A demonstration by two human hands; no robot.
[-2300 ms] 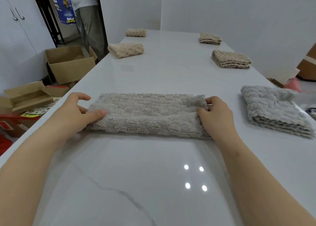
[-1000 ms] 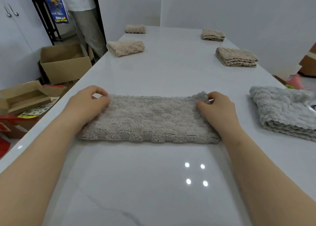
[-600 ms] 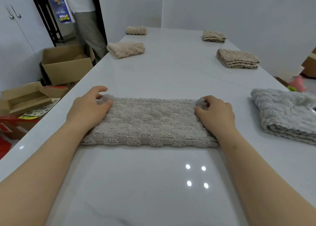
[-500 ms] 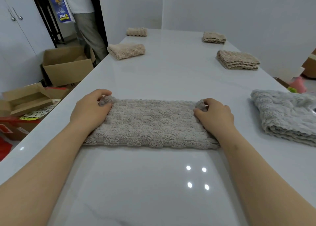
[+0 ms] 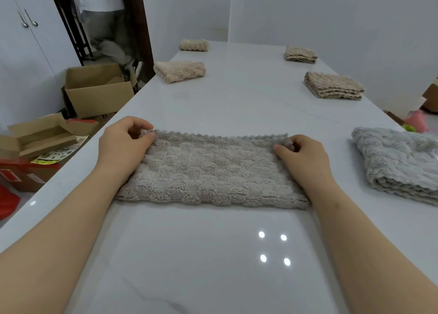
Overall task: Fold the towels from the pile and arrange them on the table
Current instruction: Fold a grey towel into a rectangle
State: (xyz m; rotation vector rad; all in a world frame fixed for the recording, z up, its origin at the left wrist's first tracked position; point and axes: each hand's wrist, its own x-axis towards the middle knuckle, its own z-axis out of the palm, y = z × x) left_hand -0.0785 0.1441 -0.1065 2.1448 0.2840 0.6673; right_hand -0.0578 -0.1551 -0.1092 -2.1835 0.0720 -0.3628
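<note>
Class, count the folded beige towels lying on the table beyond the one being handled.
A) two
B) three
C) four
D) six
C: two lie along the left edge, the far-left towel and near-left towel, two along the right, the far-right towel and near-right towel.

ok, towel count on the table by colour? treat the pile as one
Beige folded towels: 4
Taupe towel, half folded, far corners pinched by left hand and right hand: 1
Pale grey pile of towels: 1 (towels inside cannot be counted)
Total: 6
</note>
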